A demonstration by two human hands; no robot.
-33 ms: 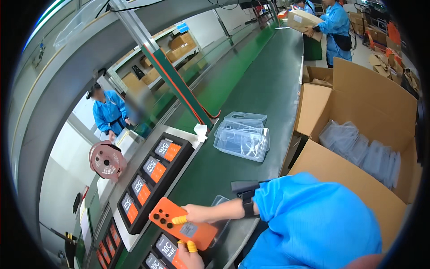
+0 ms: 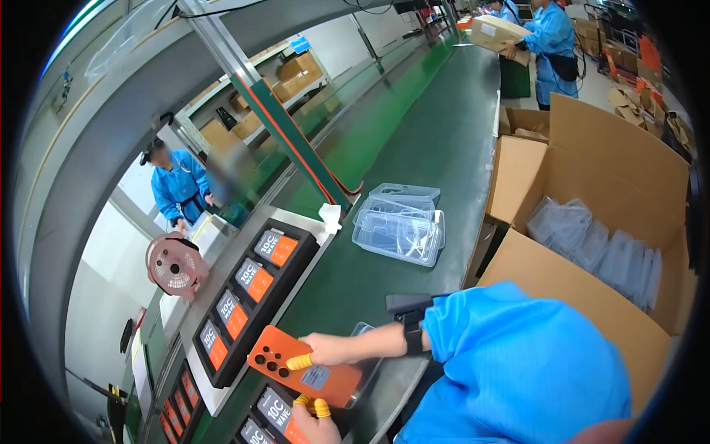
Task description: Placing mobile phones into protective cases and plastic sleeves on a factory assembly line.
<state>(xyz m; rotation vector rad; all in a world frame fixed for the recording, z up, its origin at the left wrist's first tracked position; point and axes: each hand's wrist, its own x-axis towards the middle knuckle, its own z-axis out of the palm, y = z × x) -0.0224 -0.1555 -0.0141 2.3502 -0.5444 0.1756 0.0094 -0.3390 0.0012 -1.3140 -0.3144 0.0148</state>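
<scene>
An orange phone (image 2: 314, 370), its back up, shows a cluster of dark round lenses and a pale label. My right hand (image 2: 325, 351) grips its upper edge, the thumb in a yellow finger cover lying across the back. At its lower edge my left hand (image 2: 316, 422) holds on with bent fingers in yellow covers; part of that hand is hidden by the picture's lower edge. Beside the phone's right end a clear plastic case (image 2: 367, 379) partly shows. Below lies a black tray (image 2: 255, 407) with grey-and-orange packs, next to my left hand.
Another black tray (image 2: 259, 302) of grey-and-orange packs stands on the ledge. Clear plastic cases (image 2: 399, 233) are stacked on the green belt (image 2: 436, 148). To the right, an open carton (image 2: 614, 170) contains several clear cases. A pink fan (image 2: 176, 266) stands left; people work farther off.
The orange phone and both hands have shifted very slightly to the right. Both hands keep their hold.
</scene>
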